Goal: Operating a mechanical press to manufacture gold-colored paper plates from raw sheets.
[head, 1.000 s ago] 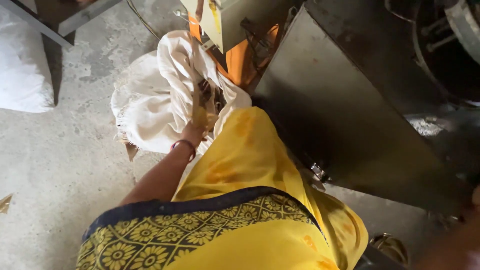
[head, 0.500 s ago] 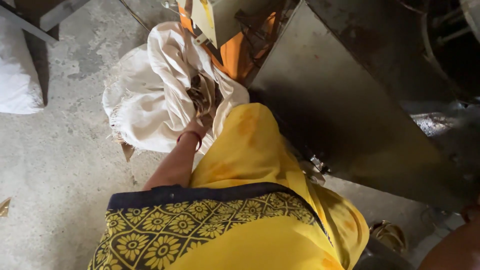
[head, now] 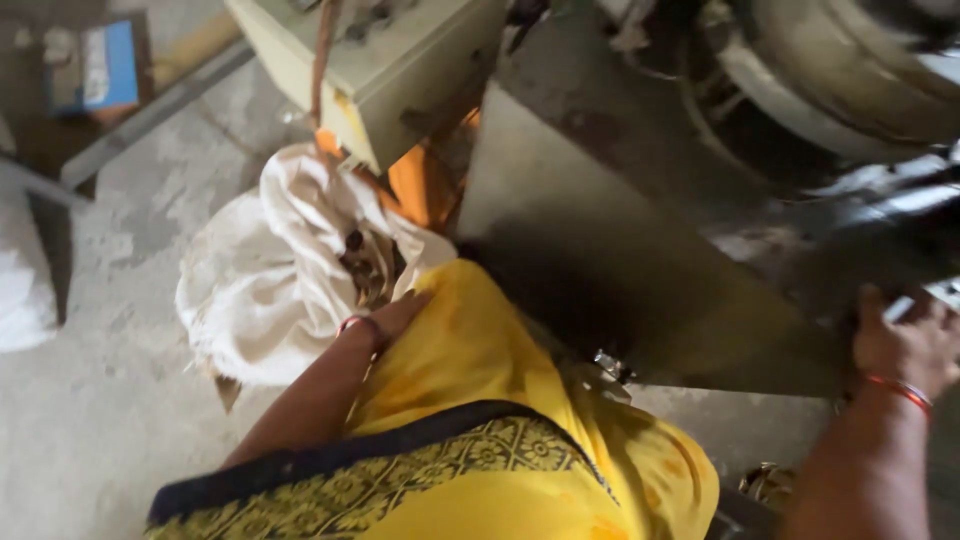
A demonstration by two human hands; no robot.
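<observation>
Left hand (head: 395,315) seemingly gripping white sack (head: 265,275) mouth, opening facing upward, right hand (head: 905,345) grasping metal chute (head: 620,260) edge.

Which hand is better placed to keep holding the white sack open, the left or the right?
The left. The left hand rests at the mouth of the white sack, touching the cloth. The right hand is far off, on the edge of the grey metal chute.

A pale green metal box (head: 385,60) above a concrete floor (head: 110,420), a blue-labelled carton (head: 100,65) lying at upper left.
</observation>
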